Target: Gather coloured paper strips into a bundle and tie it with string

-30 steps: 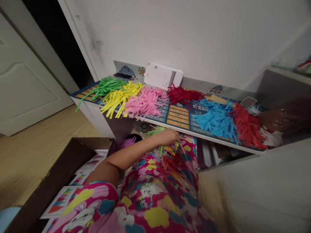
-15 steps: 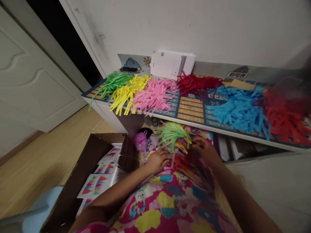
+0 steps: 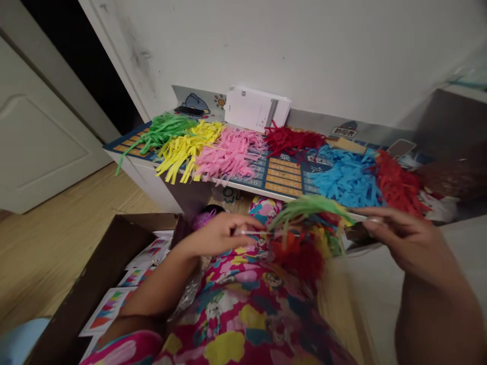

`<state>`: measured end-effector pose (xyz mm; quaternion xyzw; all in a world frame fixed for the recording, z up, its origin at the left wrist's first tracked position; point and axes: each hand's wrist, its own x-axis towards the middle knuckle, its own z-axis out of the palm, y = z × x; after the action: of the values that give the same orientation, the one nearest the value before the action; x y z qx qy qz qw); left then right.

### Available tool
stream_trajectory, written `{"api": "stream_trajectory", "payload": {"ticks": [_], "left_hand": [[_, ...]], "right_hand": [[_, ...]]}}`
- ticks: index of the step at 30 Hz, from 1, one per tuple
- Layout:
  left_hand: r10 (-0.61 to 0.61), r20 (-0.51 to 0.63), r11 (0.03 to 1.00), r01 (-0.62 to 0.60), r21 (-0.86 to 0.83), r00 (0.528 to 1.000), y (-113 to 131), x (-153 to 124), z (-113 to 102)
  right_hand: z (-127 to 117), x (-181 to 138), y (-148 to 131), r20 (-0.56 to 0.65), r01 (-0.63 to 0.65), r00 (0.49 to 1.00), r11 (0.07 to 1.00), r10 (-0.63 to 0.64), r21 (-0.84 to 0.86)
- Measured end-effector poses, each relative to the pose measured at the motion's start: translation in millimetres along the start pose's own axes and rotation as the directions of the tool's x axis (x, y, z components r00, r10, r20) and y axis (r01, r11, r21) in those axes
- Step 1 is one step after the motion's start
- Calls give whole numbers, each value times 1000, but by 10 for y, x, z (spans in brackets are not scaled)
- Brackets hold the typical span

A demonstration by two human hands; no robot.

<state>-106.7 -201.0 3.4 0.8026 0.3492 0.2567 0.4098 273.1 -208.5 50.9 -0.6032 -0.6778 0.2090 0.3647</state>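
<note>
A bunch of paper tassels (image 3: 300, 253) in green, yellow, red and orange hangs over my lap, blurred by motion. It is strung on a thin whitish string (image 3: 258, 232) that runs between my two hands. My left hand (image 3: 220, 234) pinches the string's left end, left of the tassels. On the right, my right hand (image 3: 407, 241) has thumb and fingers closed on the other end of the string, just past the green strips. Patterned pink clothing (image 3: 243, 319) covers my lap beneath the bunch.
Piles of green (image 3: 167, 129), yellow (image 3: 190, 149), pink (image 3: 232, 154), dark red (image 3: 291, 140), blue (image 3: 346, 175) and red strips (image 3: 399, 182) line the desk (image 3: 283, 178). A white box (image 3: 254, 109) leans on the wall. An open carton (image 3: 87, 276) holding printed packets stands left.
Both hands have risen and spread apart, lifting the tassel bunch off my lap and drawing the string out between them. My view has shifted to the right.
</note>
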Motion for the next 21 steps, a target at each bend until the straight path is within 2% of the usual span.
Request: {"api": "stream_trajectory", "payload": {"ticks": [2, 4, 6, 8, 9, 12, 14, 16, 17, 19, 20, 21], "left_hand": [[21, -237, 1000, -24, -11, 971, 79, 54, -175], [87, -441, 991, -33, 129, 893, 135, 116, -271], [161, -490, 973, -54, 225, 857, 184, 148, -326], [184, -451, 973, -98, 207, 874, 209, 147, -381], [179, -465, 976, -98, 194, 867, 203, 142, -413], [165, -578, 969, -24, 244, 799, 133, 136, -481], [204, -620, 930, 49, 365, 758, 99, 166, -436], [302, -596, 853, 68, 517, 744, 115, 246, -270], [360, -541, 816, 25, 578, 760, 140, 310, -148], [455, -316, 786, -209, 582, 832, 197, 478, 133], [483, -192, 795, -336, 505, 854, 216, 573, 265], [487, -123, 816, -401, 416, 865, 225, 669, 375]], "right_hand": [[-28, -23, -79, 15, 47, 999, 999, -47, 1], [12, -11, -132, 101, 126, 988, 989, -118, -78], [60, 22, -172, 178, 201, 968, 971, -177, -128], [88, 65, -203, 185, 237, 960, 961, -209, -142], [94, 87, -217, 192, 252, 956, 954, -220, -160], [106, 138, -266, 304, 291, 924, 941, -231, -170], [144, 153, -320, 400, 292, 889, 949, -224, -118], [240, 161, -405, 437, 301, 865, 952, -247, -56], [306, 165, -459, 444, 315, 853, 949, -273, -24], [437, 175, -577, 444, 342, 838, 939, -318, 28], [476, 180, -632, 435, 346, 837, 937, -331, 48], [482, 183, -676, 418, 338, 844, 938, -336, 71]]}}
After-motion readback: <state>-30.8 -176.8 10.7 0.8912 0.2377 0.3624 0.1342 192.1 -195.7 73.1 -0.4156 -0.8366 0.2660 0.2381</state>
